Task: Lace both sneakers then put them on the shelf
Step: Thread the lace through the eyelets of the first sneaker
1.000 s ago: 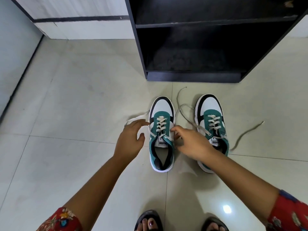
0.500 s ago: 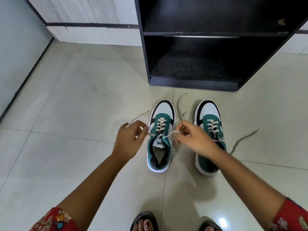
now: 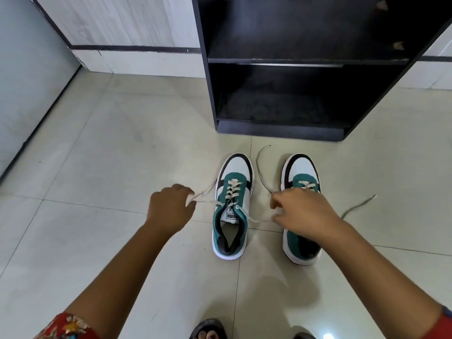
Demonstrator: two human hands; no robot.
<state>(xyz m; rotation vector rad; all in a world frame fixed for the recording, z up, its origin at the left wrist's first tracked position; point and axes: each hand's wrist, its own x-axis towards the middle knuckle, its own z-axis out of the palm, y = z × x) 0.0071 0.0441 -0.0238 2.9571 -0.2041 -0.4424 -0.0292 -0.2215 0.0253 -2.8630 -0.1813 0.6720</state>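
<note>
Two teal, white and black sneakers stand side by side on the tiled floor, toes toward a black shelf. The left sneaker is laced through its eyelets. My left hand pinches its left lace end, pulled out sideways. My right hand grips its right lace end, pulled taut the other way. That hand covers the middle of the right sneaker, whose loose lace trails over the floor to the right.
The black shelf unit stands against the wall just beyond the shoes, its lower compartment open. A grey wall runs along the left. My sandalled feet show at the bottom edge. Light floor tiles surround the shoes.
Both hands have moved apart from the left sneaker, drawing its two lace ends out to either side. The view has tilted up, showing more of the shelf.
</note>
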